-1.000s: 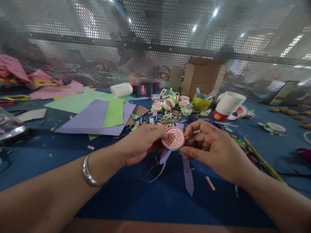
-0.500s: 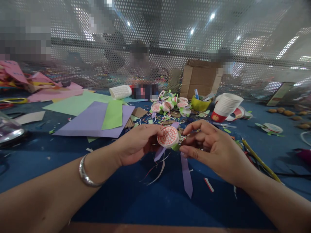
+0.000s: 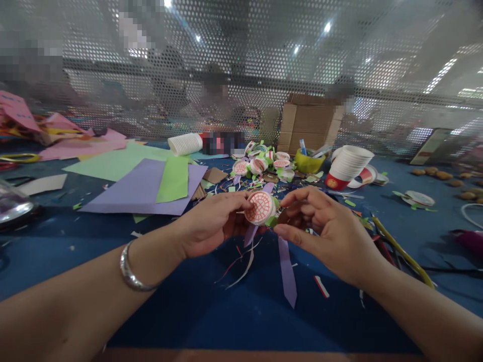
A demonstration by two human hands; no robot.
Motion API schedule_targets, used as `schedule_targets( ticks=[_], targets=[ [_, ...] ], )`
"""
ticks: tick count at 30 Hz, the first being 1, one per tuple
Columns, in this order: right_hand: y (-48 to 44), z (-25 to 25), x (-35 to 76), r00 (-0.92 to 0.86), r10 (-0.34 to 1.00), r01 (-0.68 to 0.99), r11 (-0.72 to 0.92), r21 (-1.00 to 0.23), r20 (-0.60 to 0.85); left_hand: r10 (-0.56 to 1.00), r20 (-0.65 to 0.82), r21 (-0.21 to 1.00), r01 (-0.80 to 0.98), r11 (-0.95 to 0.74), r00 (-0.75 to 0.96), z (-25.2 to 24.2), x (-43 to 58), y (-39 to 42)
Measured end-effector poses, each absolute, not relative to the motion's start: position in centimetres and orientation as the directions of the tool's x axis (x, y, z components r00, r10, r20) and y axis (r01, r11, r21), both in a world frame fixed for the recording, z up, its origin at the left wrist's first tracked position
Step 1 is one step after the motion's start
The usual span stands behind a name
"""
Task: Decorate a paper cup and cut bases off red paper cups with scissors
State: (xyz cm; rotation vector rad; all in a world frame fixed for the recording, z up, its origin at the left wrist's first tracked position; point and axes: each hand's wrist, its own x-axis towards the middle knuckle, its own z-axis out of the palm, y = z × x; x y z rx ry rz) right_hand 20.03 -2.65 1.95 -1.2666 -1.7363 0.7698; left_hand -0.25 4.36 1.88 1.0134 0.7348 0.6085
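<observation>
My left hand (image 3: 217, 218) pinches the rim of a paper cup base (image 3: 260, 208) between thumb and fingers. Its round white bottom carries a red grid pattern and faces me. Green paper tabs (image 3: 270, 221) stick out on its right side, and purple paper (image 3: 250, 235) shows behind and below it. Close on the right is my right hand (image 3: 315, 221), fingers curled, with a gap between thumb and forefinger beside the green tabs. Whether its fingertips touch a tab is hard to see. On the table beneath lies a purple paper strip (image 3: 289, 276) with a pointed end.
Several similar cup bases (image 3: 258, 165) with green tabs are heaped behind my hands among paper scraps. Purple sheets (image 3: 124, 188) lie on the left. Stacked paper cups (image 3: 349, 163), a yellow bowl (image 3: 309, 162) and a cardboard box (image 3: 309, 120) stand behind. Yellow-handled scissors (image 3: 403, 249) lie right.
My right thumb and fingers have shifted slightly left, closer to the cup base. The left hand keeps its hold; the whole view has moved a little.
</observation>
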Motion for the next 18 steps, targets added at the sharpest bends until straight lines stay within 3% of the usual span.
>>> schedule_targets(
  ticks=[18],
  targets=[
    [-2.81,1.48,20.11,-0.198,0.935,0.468,0.353,-0.810,0.294,0.749,-0.191,0.925,-0.139,0.353,0.634,1.78,-0.15,3.82]
  ],
)
